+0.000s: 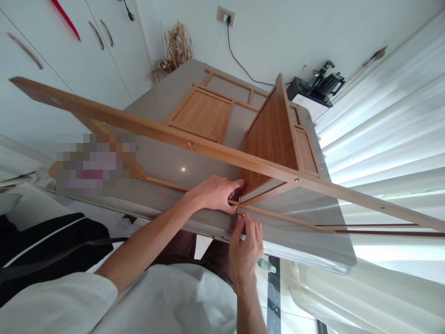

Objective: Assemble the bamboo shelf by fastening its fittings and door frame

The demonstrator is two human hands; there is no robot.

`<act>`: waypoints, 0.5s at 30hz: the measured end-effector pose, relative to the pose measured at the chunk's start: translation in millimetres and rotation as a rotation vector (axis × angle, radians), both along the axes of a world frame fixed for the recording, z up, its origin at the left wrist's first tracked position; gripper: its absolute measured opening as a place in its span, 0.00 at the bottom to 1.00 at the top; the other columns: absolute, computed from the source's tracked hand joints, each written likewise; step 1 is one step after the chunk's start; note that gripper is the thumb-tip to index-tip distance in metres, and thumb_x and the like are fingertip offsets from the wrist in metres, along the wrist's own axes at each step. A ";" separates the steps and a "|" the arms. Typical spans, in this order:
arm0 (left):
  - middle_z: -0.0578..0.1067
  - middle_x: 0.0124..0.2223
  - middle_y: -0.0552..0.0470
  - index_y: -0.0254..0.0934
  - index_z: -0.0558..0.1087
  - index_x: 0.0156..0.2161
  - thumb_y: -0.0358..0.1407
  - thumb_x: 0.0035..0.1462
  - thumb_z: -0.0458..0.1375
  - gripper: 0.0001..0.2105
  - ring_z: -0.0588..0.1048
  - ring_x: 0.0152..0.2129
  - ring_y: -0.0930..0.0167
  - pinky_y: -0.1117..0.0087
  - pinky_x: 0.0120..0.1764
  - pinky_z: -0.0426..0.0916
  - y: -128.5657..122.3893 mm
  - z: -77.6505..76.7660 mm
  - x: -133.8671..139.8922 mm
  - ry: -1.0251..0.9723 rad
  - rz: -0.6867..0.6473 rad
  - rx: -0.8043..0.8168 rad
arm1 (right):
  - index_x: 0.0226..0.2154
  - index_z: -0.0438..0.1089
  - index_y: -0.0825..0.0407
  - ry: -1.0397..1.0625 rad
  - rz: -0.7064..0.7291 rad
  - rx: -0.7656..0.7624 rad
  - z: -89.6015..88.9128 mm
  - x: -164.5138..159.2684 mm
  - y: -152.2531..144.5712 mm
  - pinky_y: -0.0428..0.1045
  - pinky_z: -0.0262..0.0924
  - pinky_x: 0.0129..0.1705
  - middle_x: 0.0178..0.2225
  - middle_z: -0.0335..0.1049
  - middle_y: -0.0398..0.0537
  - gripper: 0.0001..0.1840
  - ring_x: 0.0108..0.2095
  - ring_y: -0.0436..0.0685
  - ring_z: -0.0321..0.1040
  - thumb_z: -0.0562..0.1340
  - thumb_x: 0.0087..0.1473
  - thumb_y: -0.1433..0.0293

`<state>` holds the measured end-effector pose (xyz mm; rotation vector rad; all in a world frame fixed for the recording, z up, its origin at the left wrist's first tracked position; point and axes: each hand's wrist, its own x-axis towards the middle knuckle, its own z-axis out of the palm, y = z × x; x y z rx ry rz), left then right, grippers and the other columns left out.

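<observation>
A partly assembled wooden frame stands on the grey tabletop, with a long wooden rail (194, 144) running across it. A wooden panel (273, 134) rises upright behind that rail. Low at the panel's near corner, my left hand (217, 192) closes thumb and fingers around the thin lower rail (278, 214). Just below, my right hand (246, 243) pinches a small metal piece (237, 210) against the same joint. Its shape is mostly covered by my fingertips, so I cannot tell whether it is a bolt or a hex key.
Flat wooden panel sections (201, 113) lie farther back on the tabletop (162, 157). A black coffee maker (325, 83) stands at the back right beside pale curtains (389, 111). A bottle (266, 265) is on the floor. Pixelation hides something at the left.
</observation>
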<state>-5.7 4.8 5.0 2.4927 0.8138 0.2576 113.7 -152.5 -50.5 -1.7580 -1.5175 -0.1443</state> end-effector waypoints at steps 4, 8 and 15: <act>0.79 0.31 0.60 0.44 0.65 0.40 0.46 0.50 0.63 0.16 0.77 0.26 0.67 0.68 0.26 0.56 0.1 0.7 -0.5 0.009 0.000 -0.010 | 0.49 0.71 0.51 -0.032 0.034 -0.004 1.4 -0.2 0.0 0.53 0.66 0.48 0.42 0.76 0.51 0.12 0.44 0.55 0.70 0.57 0.66 0.75; 0.79 0.32 0.59 0.44 0.65 0.41 0.46 0.50 0.63 0.16 0.78 0.27 0.67 0.67 0.26 0.56 -0.2 2.9 -0.3 0.010 -0.005 -0.014 | 0.50 0.71 0.50 -0.036 0.047 -0.009 1.6 0.2 -0.2 0.53 0.66 0.49 0.43 0.76 0.51 0.14 0.44 0.56 0.71 0.56 0.66 0.74; 0.80 0.32 0.59 0.44 0.67 0.42 0.46 0.50 0.63 0.16 0.78 0.27 0.67 0.68 0.27 0.58 -0.6 5.0 0.7 0.040 0.004 -0.030 | 0.51 0.71 0.50 -0.043 0.060 0.018 -0.4 0.4 -1.3 0.54 0.66 0.49 0.43 0.76 0.51 0.15 0.45 0.56 0.70 0.57 0.65 0.75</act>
